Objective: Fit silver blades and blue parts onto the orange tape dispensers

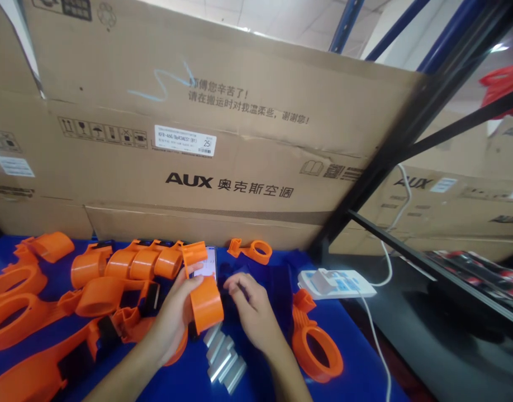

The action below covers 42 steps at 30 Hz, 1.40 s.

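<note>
We read "AUX 奥克斯空调" printed on the big cardboard box (pixel 206 139), above it "师傅您辛苦了!", and "25" on its white label (pixel 185 140).

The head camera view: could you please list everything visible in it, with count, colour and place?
Ring-shaped plastic parts: many, exact count unclear, orange, spread over the left and middle of the table.
Metal bars: about five, silver, side by side near the table's front edge.
Power strip: one, white with a white cord, at the table's right end.
Phone: one, screen lit, behind the hands.
Table: one, blue top.
Cardboard boxes: several, brown, AUX print, standing behind the table.
Rack: one, black and blue bars, on the right.
Left hand: holds an orange part.
Right hand: resting on the table, holding nothing visible.
</note>
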{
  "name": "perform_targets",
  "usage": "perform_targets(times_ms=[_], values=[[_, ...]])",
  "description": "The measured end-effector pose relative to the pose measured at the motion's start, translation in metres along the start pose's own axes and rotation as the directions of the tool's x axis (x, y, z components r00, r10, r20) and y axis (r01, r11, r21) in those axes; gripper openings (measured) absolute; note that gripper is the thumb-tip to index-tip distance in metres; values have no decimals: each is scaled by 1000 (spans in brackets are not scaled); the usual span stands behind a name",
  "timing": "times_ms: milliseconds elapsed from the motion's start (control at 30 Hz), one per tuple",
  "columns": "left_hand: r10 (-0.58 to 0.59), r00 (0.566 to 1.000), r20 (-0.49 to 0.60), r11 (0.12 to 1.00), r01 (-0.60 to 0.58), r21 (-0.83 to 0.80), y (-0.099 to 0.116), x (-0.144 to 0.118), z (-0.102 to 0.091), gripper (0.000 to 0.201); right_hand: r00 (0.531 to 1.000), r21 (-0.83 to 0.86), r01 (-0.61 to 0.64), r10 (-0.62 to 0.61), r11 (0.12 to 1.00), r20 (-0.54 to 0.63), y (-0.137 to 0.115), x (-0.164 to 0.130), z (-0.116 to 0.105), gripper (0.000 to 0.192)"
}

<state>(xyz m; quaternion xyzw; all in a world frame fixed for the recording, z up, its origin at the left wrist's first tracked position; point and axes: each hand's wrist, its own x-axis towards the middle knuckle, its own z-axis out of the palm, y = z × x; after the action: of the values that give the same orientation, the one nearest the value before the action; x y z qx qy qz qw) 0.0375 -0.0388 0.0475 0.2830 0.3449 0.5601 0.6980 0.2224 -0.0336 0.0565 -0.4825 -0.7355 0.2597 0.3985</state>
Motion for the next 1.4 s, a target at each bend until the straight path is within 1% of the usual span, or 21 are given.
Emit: perform_targets(times_ms=[33, 100, 167, 233, 300, 367, 433, 533, 633, 667, 733, 800, 900, 933, 1000, 1067, 1167, 1267, 1400], values=[[-28, 1000, 1, 999, 28, 15, -3, -1, 1, 34, 998, -115, 1, 6, 993, 57, 1, 0, -3, 20], [-43, 999, -5, 997, 43, 69, -7, -2, 2, 31, 977, -296, 56, 8, 953, 211, 2, -3, -5, 5], [-12, 999, -49, 992, 18, 122, -6, -1, 2, 30, 936, -388, 116, 30, 914, 351, 4, -7, -6, 16], [24, 995, -100, 987, -7, 160, -1, -1, 2, 32, 901, -431, 147, 60, 890, 431, 5, -10, -6, 27], [50, 992, -114, 981, -27, 192, 4, -2, 2, 35, 878, -444, 161, 77, 881, 472, 6, -10, -5, 31], [71, 993, -94, 973, -49, 225, 7, -1, 1, 36, 865, -438, 172, 78, 883, 496, 7, -9, -6, 31], [88, 992, -86, 966, -64, 250, 6, 2, -2, 37, 864, -433, 174, 73, 884, 497, 8, -7, -6, 27], [87, 991, -102, 964, -58, 260, 3, 11, -11, 40, 874, -422, 182, 51, 888, 483, 8, -6, -6, 18], [93, 991, -99, 973, -70, 219, 2, 18, -21, 42, 893, -399, 187, 14, 898, 450, 5, -5, -9, 13], [102, 991, -82, 977, -84, 194, 3, 19, -23, 41, 904, -385, 181, 1, 905, 428, 4, -5, -11, 12], [114, 993, -9, 985, -111, 133, 7, 19, -26, 37, 929, -329, 165, -34, 930, 368, 2, -5, -15, 13], [129, 989, 76, 989, -134, 67, 12, 18, -26, 36, 953, -225, 144, -74, 964, 294, 2, -5, -19, 16], [124, 983, 134, 992, -127, 18, 15, 17, -25, 42, 986, 29, 69, -72, 997, 152, 4, -5, -19, 13], [104, 984, 141, 994, -108, 17, 14, 17, -24, 44, 994, 140, 39, -53, 989, 100, 5, -4, -17, 12], [55, 985, 165, 998, -59, 21, 10, 18, -23, 44, 1000, 357, 2, -2, 934, 0, 8, -4, -12, 15], [19, 980, 196, 999, -26, 30, 5, 18, -22, 43, 994, 500, -6, 59, 866, -91, 9, -2, -5, 20], [15, 982, 191, 997, -28, 68, 0, 14, -16, 43, 973, 594, -9, 145, 804, -182, 10, 2, 3, 23], [39, 988, 151, 992, -57, 115, -1, 8, -8, 41, 955, 653, -2, 194, 757, -222, 9, 5, 5, 24], [82, 990, 119, 985, -98, 142, 1, 0, 2, 41, 947, 663, 3, 211, 748, -242, 11, 6, 6, 22]])
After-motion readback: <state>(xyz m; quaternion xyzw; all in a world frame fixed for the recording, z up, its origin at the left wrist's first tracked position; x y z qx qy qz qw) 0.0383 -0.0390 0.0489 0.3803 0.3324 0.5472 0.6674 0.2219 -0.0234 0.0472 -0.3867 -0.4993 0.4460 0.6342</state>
